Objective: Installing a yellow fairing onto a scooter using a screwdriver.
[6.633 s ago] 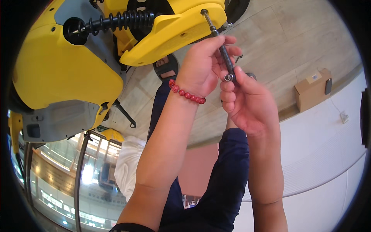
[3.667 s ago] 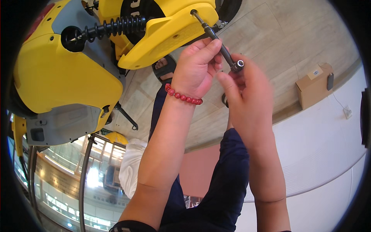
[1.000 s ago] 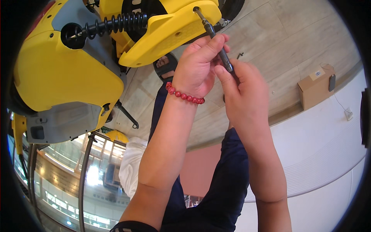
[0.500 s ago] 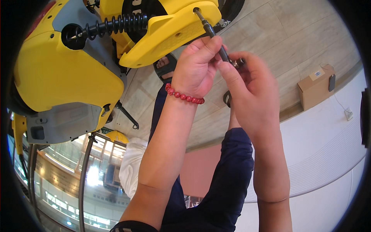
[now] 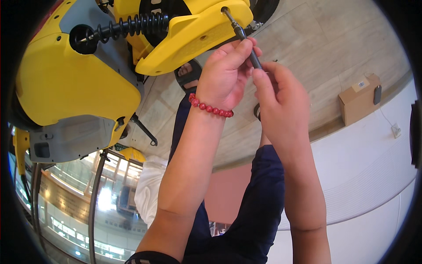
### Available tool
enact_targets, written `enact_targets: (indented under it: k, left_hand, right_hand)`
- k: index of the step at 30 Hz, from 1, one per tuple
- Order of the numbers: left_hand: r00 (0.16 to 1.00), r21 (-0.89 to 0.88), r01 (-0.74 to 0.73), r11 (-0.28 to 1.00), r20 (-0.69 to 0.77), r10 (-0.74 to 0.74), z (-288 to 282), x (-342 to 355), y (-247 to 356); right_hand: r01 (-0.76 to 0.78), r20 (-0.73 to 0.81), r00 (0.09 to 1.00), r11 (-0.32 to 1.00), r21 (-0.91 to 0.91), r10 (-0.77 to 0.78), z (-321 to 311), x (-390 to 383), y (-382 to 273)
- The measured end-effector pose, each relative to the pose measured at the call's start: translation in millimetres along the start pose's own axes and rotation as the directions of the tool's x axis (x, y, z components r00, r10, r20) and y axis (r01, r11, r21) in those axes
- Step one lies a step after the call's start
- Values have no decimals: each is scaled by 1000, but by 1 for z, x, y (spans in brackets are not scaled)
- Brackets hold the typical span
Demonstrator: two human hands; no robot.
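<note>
Head view shows both bare hands at a dark-gripped socket wrench (image 5: 240, 33), which slants from the upper middle down toward the right. Its slim silver shank enters a round hole (image 5: 225, 10) near the far end of a yellow molded panel (image 5: 193, 44) on a scooter; how deep the tip sits cannot be seen. The left hand (image 5: 225, 72) pinches the knurled grip between thumb and fingers, palm partly turned up, with a red bead bracelet (image 5: 211, 109) around its wrist. Just beside it, the right hand (image 5: 285, 94) has its thumb and forefinger closed about the wrench's lower end, which they hide; the other fingers are curled behind and mostly out of sight. The two hands are very near each other.

To the left of the panel, a black coil-spring shock absorber (image 5: 132, 27) runs into a round recess in the yellow and gray bodywork (image 5: 70, 83). Part of a black tire (image 5: 267, 9) shows beyond the panel's far end. Below the panel, a foot in a dark sandal (image 5: 189, 78) rests on the pale tiled floor (image 5: 316, 53). Well apart at right, a cardboard box (image 5: 355, 108) stands near the white wall (image 5: 360, 176).
</note>
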State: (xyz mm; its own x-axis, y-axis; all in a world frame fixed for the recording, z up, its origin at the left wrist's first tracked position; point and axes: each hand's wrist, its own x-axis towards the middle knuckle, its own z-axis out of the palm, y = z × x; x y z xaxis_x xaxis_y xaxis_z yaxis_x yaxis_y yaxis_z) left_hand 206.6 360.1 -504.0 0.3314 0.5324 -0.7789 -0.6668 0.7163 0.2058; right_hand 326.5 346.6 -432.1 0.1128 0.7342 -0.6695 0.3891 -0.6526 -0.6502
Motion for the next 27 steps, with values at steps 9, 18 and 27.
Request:
enact_targets:
  k: [9, 18, 27]
  left_hand:
    - [989, -14, 78, 997, -124, -79, 13, -2, 10]
    - [1000, -97, 3, 995, 8, -3, 0, 3, 2]
    - [1000, -27, 7, 1000, 11, -7, 1, 0, 1]
  right_hand:
    - [-576, 472, 810, 322, 751, 348, -9, 9, -12]
    - [-60, -9, 998, 985, 161, 62, -5, 0, -18]
    - [-427, 191, 899, 691, 584, 394, -9, 2, -12]
